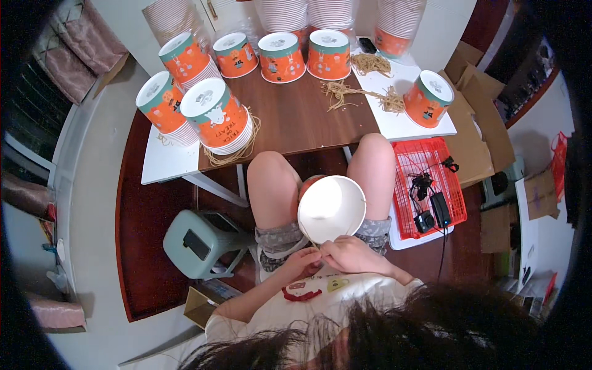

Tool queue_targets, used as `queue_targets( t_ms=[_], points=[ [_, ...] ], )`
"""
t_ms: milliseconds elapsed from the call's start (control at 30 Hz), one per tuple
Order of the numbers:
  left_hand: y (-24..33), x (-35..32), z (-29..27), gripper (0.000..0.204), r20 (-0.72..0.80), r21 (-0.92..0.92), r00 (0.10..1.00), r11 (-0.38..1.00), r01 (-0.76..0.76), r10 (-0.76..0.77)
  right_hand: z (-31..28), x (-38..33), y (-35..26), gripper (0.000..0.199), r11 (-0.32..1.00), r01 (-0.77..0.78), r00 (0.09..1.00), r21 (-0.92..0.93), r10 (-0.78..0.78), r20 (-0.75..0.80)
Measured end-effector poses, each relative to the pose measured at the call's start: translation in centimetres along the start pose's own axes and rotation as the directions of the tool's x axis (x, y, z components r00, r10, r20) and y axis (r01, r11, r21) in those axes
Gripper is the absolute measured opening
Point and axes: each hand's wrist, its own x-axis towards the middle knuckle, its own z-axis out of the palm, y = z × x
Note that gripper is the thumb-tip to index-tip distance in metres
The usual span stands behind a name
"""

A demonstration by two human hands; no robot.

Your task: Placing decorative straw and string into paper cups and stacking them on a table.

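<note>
A paper bucket [333, 206], white inside and orange outside, rests between my thighs with its mouth tilted up towards me. A thin tan cord [310, 237] shows at its near rim and runs to my fingers. My left hand [301, 263] is closed, its fingertips pinching the cord just below the rim. Right beside it, my right hand [348, 254] is closed too, its fingers pressed together on the cord against the rim. The fingertips of both hands almost meet, and they partly hide the cord's end.
Upturned orange-and-green buckets [216, 114], several of them stacked, stand around the brown table [296, 117]. Bundles of tan cord [370, 63] lie at its right. A red basket [404, 185] holding black cables is by my right knee; a grey-green stool [191, 243] stands at my left.
</note>
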Motion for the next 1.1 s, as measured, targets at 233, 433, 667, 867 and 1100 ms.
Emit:
queue_targets(
  t_ms=[233,433,667,867,1100],
  points=[
    [-1.0,0.8,-0.4,0.006,-0.024,-0.134,1.0,0.991,-0.016,0.013,0.4,0.1,0.4,0.012,0.998,0.065,0.998,0.02,-0.065,-0.013],
    [-0.7,0.3,-0.1,0.004,-0.005,-0.193,0.998,0.98,-0.056,0.056,-0.1,0.4,0.1,0.015,0.994,0.024,0.999,0.104,-0.02,-0.037],
    [-0.5,0.6,-0.2,0.004,0.011,-0.245,1.0,0.969,-0.018,0.022,-0.7,0.1,-0.2,0.014,0.996,0.006,1.0,0.094,-0.004,-0.02],
    [0.2,0.1,0.7,0.006,-0.116,-0.158,0.993,0.987,0.01,-0.029,-0.7,0.2,-0.3,0.014,0.996,0.047,0.998,0.079,-0.044,-0.033],
    [0.2,-0.1,0.8,0.006,-0.187,-0.014,0.981,0.999,-0.05,0.047,-0.2,0.2,0.0,0.013,0.998,0.044,0.999,0.038,-0.044,-0.001]
  ],
)
